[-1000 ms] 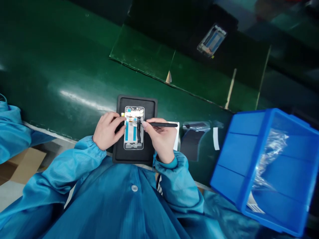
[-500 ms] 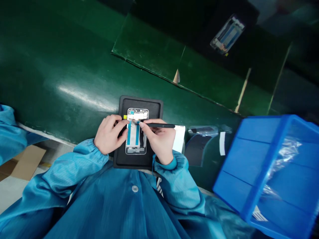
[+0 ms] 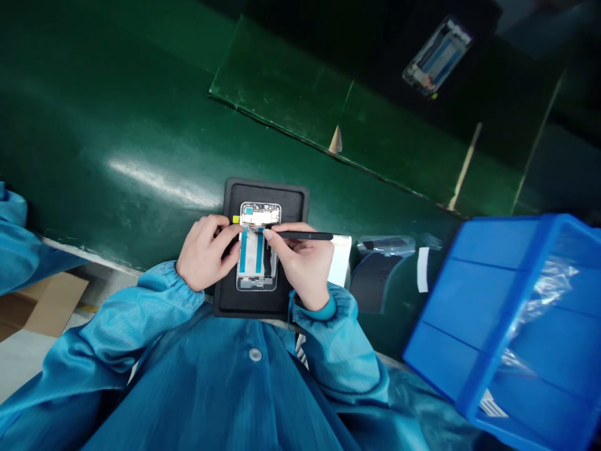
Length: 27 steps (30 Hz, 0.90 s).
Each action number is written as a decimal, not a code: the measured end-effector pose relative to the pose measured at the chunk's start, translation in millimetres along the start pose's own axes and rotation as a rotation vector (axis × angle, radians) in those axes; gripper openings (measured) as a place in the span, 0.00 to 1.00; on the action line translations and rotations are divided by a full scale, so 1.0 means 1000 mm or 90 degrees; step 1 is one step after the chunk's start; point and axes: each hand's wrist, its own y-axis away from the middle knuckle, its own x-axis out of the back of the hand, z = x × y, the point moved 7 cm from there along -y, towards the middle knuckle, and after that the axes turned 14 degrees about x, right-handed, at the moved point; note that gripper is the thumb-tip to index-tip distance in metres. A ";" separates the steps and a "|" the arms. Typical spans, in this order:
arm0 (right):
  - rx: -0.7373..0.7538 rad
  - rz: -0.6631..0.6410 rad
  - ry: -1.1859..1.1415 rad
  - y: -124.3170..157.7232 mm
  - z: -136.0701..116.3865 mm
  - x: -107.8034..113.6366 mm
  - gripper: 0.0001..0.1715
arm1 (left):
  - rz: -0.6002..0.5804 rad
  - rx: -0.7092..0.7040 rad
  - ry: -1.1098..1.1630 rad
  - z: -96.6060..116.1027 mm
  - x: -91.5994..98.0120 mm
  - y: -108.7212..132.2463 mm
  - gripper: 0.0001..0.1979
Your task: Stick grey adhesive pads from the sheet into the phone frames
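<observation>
A phone frame (image 3: 252, 250) with an exposed board at its top and blue strips down its middle lies on a black rubber mat (image 3: 265, 198). My left hand (image 3: 205, 254) grips the frame's left edge, and a small yellow tab (image 3: 235, 219) sticks out beside it. My right hand (image 3: 303, 263) holds a slim black spudger (image 3: 305, 236), its tip on the frame near the top of the strips. A dark strip (image 3: 267, 263) lies along the frame's right side, partly hidden by my right fingers.
The mat sits on a green conveyor belt (image 3: 117, 125). To the right lie a white card (image 3: 341, 260), a black film in clear plastic (image 3: 375, 275) and a blue plastic bin (image 3: 469, 300) holding clear bags. Another phone frame (image 3: 436, 56) lies far up the belt.
The black strip no longer stands out across the frame's middle. My right hand has moved the spudger tip up the frame. The view has shifted slightly, moving the scene rightward.
</observation>
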 end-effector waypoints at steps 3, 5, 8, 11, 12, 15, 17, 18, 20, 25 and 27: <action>-0.001 -0.001 0.001 -0.001 -0.001 0.000 0.06 | -0.006 0.006 -0.002 -0.002 -0.001 0.001 0.12; 0.003 -0.003 0.005 -0.001 -0.001 0.000 0.06 | -0.005 0.004 -0.002 -0.002 -0.001 0.001 0.12; 0.012 -0.005 0.010 -0.001 -0.001 0.000 0.06 | 0.001 -0.004 -0.002 -0.002 -0.001 0.002 0.12; 0.011 -0.004 0.012 0.000 0.001 0.000 0.07 | 0.000 -0.005 -0.005 -0.001 -0.001 0.002 0.12; 0.009 -0.004 0.013 0.001 0.002 0.000 0.07 | -0.002 -0.004 -0.006 -0.001 -0.001 0.002 0.13; 0.006 -0.005 0.019 0.002 0.004 0.000 0.08 | -0.006 0.000 -0.004 -0.001 -0.001 0.001 0.12; 0.005 -0.007 0.024 0.002 0.005 0.000 0.09 | -0.007 0.003 -0.005 -0.001 -0.001 0.001 0.12; 0.006 -0.007 0.026 0.002 0.005 0.000 0.09 | -0.007 0.003 -0.007 -0.001 -0.001 0.001 0.12; 0.009 -0.007 0.032 0.002 0.005 0.001 0.09 | -0.006 0.003 -0.012 -0.002 -0.001 0.001 0.12; 0.015 -0.007 0.034 0.002 0.004 0.000 0.09 | -0.003 0.003 -0.009 -0.002 -0.001 0.001 0.12; 0.014 -0.006 0.030 0.002 0.004 0.000 0.09 | -0.001 -0.001 -0.008 -0.001 -0.001 0.001 0.12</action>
